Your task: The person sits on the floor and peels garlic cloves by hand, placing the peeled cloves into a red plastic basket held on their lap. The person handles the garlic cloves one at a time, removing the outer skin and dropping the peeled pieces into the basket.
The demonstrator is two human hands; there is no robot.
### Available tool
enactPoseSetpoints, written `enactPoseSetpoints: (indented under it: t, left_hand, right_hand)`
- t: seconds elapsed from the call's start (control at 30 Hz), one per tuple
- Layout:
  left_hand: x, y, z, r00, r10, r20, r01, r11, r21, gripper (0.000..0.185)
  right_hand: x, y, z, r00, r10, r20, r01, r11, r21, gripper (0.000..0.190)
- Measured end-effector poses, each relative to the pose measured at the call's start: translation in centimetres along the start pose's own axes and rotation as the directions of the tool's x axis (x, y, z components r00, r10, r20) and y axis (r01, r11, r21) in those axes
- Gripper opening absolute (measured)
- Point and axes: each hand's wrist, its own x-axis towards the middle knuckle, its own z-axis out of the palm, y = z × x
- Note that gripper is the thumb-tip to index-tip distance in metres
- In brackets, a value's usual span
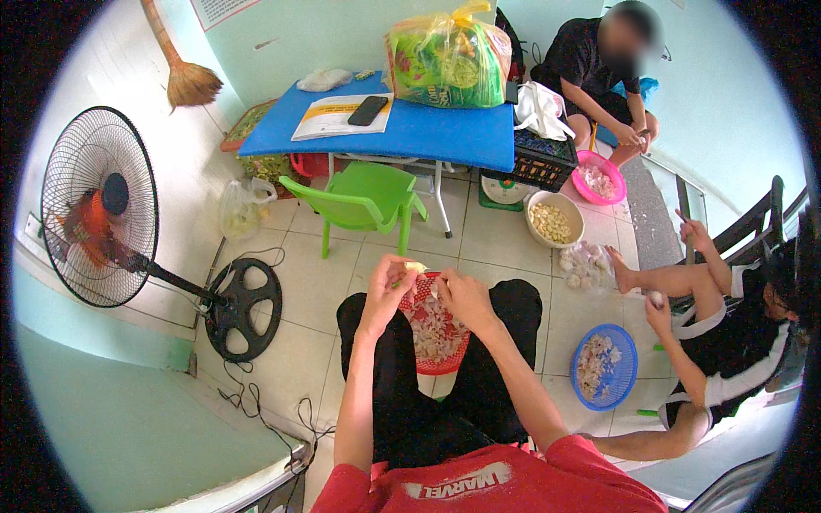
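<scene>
My left hand (389, 296) pinches a pale yellow, partly peeled garlic clove (415, 266) between thumb and fingertips. Close beside it, my right hand (467, 300) has its fingers bent around a small pale piece (435, 290); whether this is garlic skin or a small blade is too small to tell. Both hands are held over a red plastic basket (442, 367) between my knees. Garlic skins (436, 333) lie in that basket, and my hands cover part of its far rim.
Ahead are a green chair (359, 199) and blue table (449, 131). A pedestal fan (244, 308) stands left, with loose cables. Rightward are a bowl of peeled cloves (550, 221), a bag of garlic bulbs (587, 266), a blue basket (616, 378), and two people with garlic.
</scene>
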Motion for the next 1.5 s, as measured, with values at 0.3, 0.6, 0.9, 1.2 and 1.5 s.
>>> enactPoseSetpoints:
  t: [0.3, 0.6, 0.9, 1.2, 1.5]
  left_hand:
    - [0.1, 0.0, 0.0, 0.999, 0.009, 0.035, -0.010, 1.000, 0.010, 0.021]
    - [0.1, 0.0, -0.2, 0.998, 0.003, 0.063, -0.004, 1.000, 0.014, 0.018]
    - [0.1, 0.1, 0.1, 0.999, -0.017, 0.042, 0.016, 1.000, 0.014, 0.020]
    - [-0.1, -0.3, -0.1, 0.998, -0.020, 0.065, 0.013, 0.994, 0.109, 0.023]
    - [0.0, -0.8, -0.2, 0.996, -0.012, 0.092, -0.006, 0.983, 0.183, 0.017]
  right_hand:
    - [-0.2, 1.0, 1.2, 0.999, -0.034, 0.042, 0.039, 0.990, -0.135, 0.023]
    - [-0.1, 0.9, 1.3, 0.998, -0.004, 0.067, 0.016, 0.982, -0.189, 0.023]
    - [0.1, 0.6, 1.0, 1.000, -0.024, 0.004, 0.024, 0.993, -0.116, 0.021]
    - [0.7, 0.5, 1.2, 0.993, 0.058, -0.098, -0.036, 0.976, 0.216, 0.026]
    - [-0.1, -1.2, -1.4, 0.992, -0.061, -0.106, 0.098, 0.918, 0.383, 0.028]
